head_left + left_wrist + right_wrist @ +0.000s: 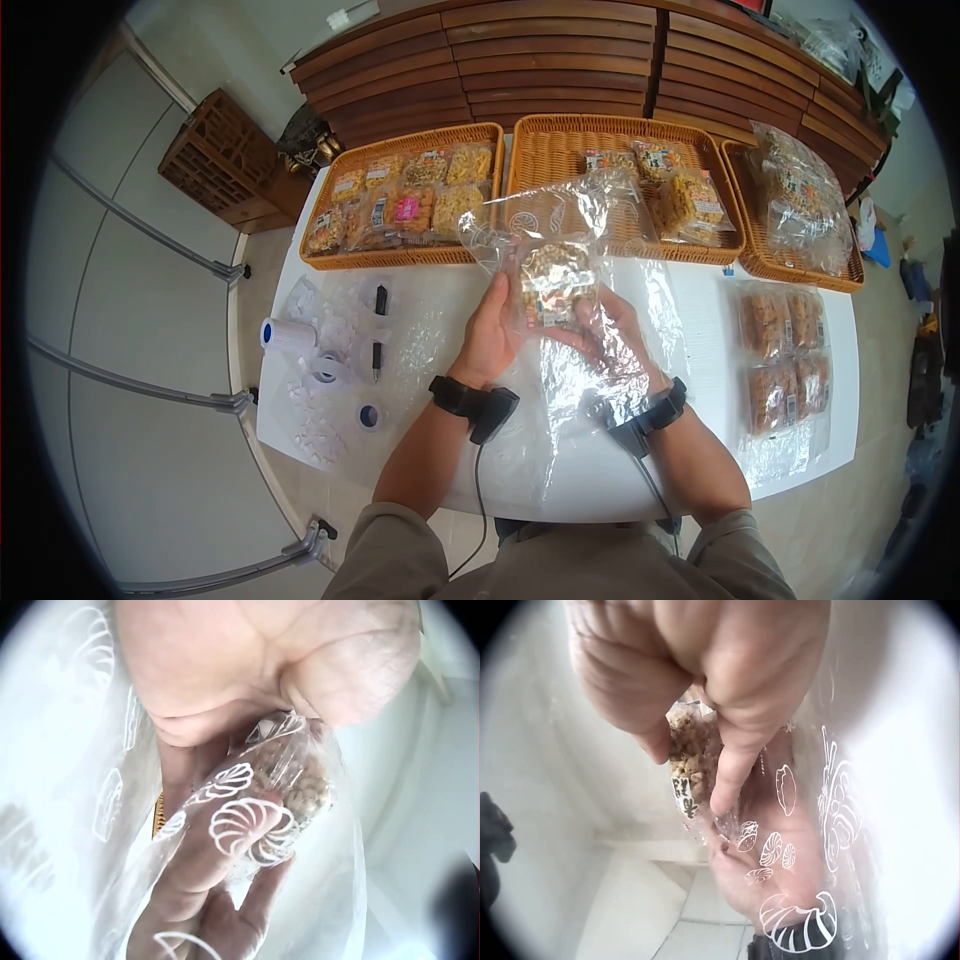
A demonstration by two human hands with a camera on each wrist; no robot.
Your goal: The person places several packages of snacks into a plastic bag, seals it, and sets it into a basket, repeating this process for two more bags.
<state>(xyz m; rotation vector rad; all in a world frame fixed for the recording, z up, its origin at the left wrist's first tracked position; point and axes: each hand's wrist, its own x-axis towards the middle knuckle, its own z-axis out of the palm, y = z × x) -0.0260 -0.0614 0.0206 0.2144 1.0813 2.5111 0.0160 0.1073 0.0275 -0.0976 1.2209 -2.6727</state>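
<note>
A clear packet of nut-and-grain snack (556,285) with a printed label is held up over the white table between both hands. My left hand (488,330) grips its left side, thumb along the edge. On the right side, my right hand (618,335) grips the packet; in the right wrist view its thumb and finger (733,776) pinch it. A large clear plastic bag (535,215) with white shell prints spreads around the packet and hands. Through that bag the right hand (202,877) shows in the left wrist view, and the left hand (761,859) in the right wrist view.
Wicker baskets (403,259) of snack packets line the far edge. Bulky clear bags fill the right basket (800,275). Brown snack packs (785,355) lie at the right. Tape rolls (290,334), black cutters (377,360) and crumpled scraps (318,420) lie at the left.
</note>
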